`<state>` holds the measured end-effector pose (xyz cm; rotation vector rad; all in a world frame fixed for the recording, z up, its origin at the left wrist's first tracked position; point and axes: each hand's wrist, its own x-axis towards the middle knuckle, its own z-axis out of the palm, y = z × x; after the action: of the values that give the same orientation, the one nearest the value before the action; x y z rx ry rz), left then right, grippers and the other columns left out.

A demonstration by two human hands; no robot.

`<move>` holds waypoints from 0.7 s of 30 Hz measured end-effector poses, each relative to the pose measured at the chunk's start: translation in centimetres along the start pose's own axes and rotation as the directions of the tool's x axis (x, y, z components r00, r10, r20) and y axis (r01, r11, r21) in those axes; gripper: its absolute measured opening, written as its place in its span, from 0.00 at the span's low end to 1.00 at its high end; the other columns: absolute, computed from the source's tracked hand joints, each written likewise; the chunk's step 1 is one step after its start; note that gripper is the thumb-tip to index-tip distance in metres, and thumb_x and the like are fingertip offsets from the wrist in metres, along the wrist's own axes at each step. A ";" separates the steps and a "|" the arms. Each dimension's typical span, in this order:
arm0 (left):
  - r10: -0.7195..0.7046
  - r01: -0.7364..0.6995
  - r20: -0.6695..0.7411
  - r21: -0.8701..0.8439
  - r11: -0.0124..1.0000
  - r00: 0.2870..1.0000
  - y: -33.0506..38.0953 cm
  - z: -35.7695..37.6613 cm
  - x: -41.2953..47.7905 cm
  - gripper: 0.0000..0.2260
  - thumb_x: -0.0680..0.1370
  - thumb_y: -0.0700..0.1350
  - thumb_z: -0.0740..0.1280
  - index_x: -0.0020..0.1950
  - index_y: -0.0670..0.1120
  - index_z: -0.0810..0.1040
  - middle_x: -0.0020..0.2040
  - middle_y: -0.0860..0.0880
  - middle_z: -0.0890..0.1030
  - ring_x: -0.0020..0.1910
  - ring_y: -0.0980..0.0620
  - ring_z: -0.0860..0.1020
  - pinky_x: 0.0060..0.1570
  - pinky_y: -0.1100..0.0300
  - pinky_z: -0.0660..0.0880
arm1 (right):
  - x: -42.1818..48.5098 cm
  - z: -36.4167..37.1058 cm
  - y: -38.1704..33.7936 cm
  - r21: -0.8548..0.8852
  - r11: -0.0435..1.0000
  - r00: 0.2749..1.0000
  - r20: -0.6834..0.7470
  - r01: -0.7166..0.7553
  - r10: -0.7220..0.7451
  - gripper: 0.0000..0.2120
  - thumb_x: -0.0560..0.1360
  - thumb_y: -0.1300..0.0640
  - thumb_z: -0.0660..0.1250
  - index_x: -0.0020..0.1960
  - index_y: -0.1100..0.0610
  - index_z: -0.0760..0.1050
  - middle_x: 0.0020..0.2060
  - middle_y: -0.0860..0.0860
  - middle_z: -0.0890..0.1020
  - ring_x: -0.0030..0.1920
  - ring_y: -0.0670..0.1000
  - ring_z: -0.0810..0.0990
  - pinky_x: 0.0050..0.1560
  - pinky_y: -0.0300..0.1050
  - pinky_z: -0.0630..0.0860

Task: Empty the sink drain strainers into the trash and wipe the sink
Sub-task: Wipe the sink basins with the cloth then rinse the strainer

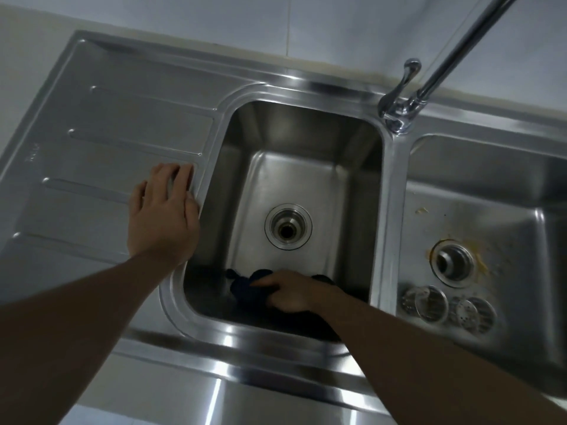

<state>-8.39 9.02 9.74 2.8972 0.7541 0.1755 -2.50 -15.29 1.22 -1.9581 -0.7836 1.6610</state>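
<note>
A stainless steel double sink fills the head view. In the left basin [306,167] my right hand [291,291] presses a dark cloth [245,289] against the near wall, close to the bottom. The left basin's drain [288,227] is open, with no strainer in it. My left hand [165,210] rests flat, fingers apart, on the drainboard [107,142] at the basin's left rim. In the right basin [491,194] two metal strainers [431,303] [474,314] lie side by side near the front, below that basin's drain [452,262].
Yellowish stains and crumbs surround the right basin's drain. A chrome faucet [399,111] stands on the divider behind the basins, its spout running up to the right. A pale tiled wall [276,26] rises behind the sink.
</note>
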 end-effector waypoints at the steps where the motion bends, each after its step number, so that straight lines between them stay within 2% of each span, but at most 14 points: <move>1: 0.005 -0.005 0.010 0.009 1.000 1.000 0.0 -0.1 0.0 0.24 0.82 0.50 0.49 0.78 0.48 0.60 0.75 0.45 0.64 0.75 0.43 0.64 0.72 0.42 0.62 | -0.5 -0.7 -0.3 0.078 0.997 1.000 -0.014 -0.016 0.018 0.25 0.74 0.60 0.65 0.67 0.39 0.75 0.66 0.49 0.78 0.59 0.50 0.79 0.61 0.45 0.76; 4: 0.011 -0.013 0.055 0.030 0.999 0.998 0.2 -0.3 0.0 0.25 0.83 0.51 0.47 0.79 0.47 0.58 0.76 0.43 0.63 0.77 0.41 0.61 0.73 0.41 0.62 | -2.7 -3.4 -1.5 0.352 0.936 0.986 -0.148 -0.020 0.077 0.19 0.75 0.61 0.66 0.63 0.48 0.79 0.57 0.50 0.83 0.52 0.48 0.82 0.56 0.43 0.79; 6: 0.003 -0.004 0.072 0.019 1.000 0.997 0.4 -0.4 -0.1 0.24 0.83 0.50 0.47 0.80 0.47 0.58 0.77 0.42 0.62 0.77 0.40 0.61 0.74 0.40 0.60 | -4.7 -5.7 -2.1 0.502 0.864 0.951 -0.277 0.021 0.137 0.14 0.76 0.58 0.65 0.60 0.52 0.81 0.55 0.53 0.84 0.52 0.52 0.83 0.56 0.47 0.80; 9: -0.051 0.051 0.126 0.004 0.999 0.991 1.2 -0.7 -0.3 0.23 0.85 0.49 0.49 0.80 0.46 0.57 0.79 0.41 0.60 0.79 0.38 0.58 0.75 0.39 0.57 | -8.9 -8.9 -3.3 0.645 0.740 0.869 -0.460 0.188 0.180 0.10 0.76 0.53 0.65 0.50 0.49 0.85 0.45 0.52 0.87 0.46 0.54 0.86 0.46 0.46 0.81; 10: -0.061 0.062 0.143 -0.001 0.998 0.988 1.9 -1.0 -0.6 0.23 0.85 0.48 0.52 0.79 0.45 0.57 0.79 0.40 0.60 0.78 0.37 0.57 0.75 0.39 0.58 | -10.4 -9.9 -3.8 0.652 0.706 0.819 -0.544 0.276 0.183 0.10 0.76 0.54 0.65 0.47 0.48 0.86 0.43 0.51 0.87 0.43 0.52 0.86 0.42 0.44 0.81; 12: -0.003 0.006 0.163 -0.018 1.000 0.987 4.1 -1.6 -1.8 0.24 0.84 0.48 0.55 0.79 0.43 0.58 0.78 0.39 0.61 0.78 0.37 0.58 0.75 0.39 0.59 | -13.4 -11.6 -4.8 0.592 0.661 0.660 -0.727 0.461 0.190 0.13 0.77 0.56 0.64 0.42 0.44 0.86 0.39 0.50 0.87 0.41 0.51 0.85 0.40 0.43 0.81; 14: 0.094 -0.083 0.193 -0.068 0.994 0.977 7.2 -2.1 -3.5 0.25 0.84 0.50 0.54 0.80 0.43 0.58 0.79 0.40 0.61 0.79 0.39 0.57 0.76 0.41 0.58 | -16.0 -12.8 -5.4 0.434 0.712 0.476 -0.865 0.552 0.159 0.14 0.77 0.55 0.62 0.47 0.41 0.85 0.39 0.50 0.86 0.41 0.49 0.84 0.41 0.44 0.82; 16: 0.162 -0.135 0.231 -0.129 0.982 0.959 10.4 -2.3 -5.4 0.25 0.83 0.50 0.54 0.79 0.42 0.61 0.78 0.41 0.63 0.78 0.40 0.60 0.76 0.43 0.58 | -17.9 -13.2 -5.3 0.249 0.829 0.313 -0.945 0.501 0.095 0.16 0.77 0.53 0.60 0.57 0.40 0.82 0.38 0.45 0.85 0.37 0.42 0.82 0.37 0.36 0.78; 17: 0.184 -0.148 0.248 -0.158 0.976 0.951 11.9 -2.3 -6.4 0.24 0.83 0.50 0.57 0.78 0.42 0.63 0.77 0.41 0.65 0.77 0.40 0.63 0.75 0.45 0.60 | -18.5 -13.0 -5.0 0.178 0.876 0.263 -0.963 0.448 0.061 0.17 0.77 0.52 0.59 0.61 0.41 0.81 0.38 0.44 0.84 0.36 0.40 0.81 0.34 0.31 0.75; 19: 0.196 -0.136 0.264 -0.229 0.964 0.944 14.3 -2.2 -8.5 0.23 0.82 0.48 0.62 0.76 0.42 0.68 0.74 0.41 0.70 0.71 0.40 0.69 0.71 0.47 0.65 | -19.6 -11.6 -4.2 0.082 0.941 0.234 -0.972 0.328 0.003 0.19 0.77 0.51 0.59 0.64 0.44 0.79 0.38 0.45 0.83 0.36 0.42 0.79 0.33 0.28 0.70; 21: 0.189 -0.116 0.290 -0.249 0.961 0.938 16.2 -2.0 -10.9 0.22 0.82 0.49 0.62 0.75 0.43 0.69 0.73 0.43 0.71 0.68 0.41 0.72 0.68 0.47 0.69 | -20.4 -8.9 -2.7 0.007 0.977 0.278 -0.959 0.215 -0.054 0.20 0.79 0.52 0.60 0.69 0.49 0.76 0.39 0.48 0.82 0.35 0.42 0.77 0.35 0.26 0.69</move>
<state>-10.45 -10.13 13.60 2.6691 0.4218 -0.1674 3.67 -26.97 19.39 -2.1894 -0.2750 0.1426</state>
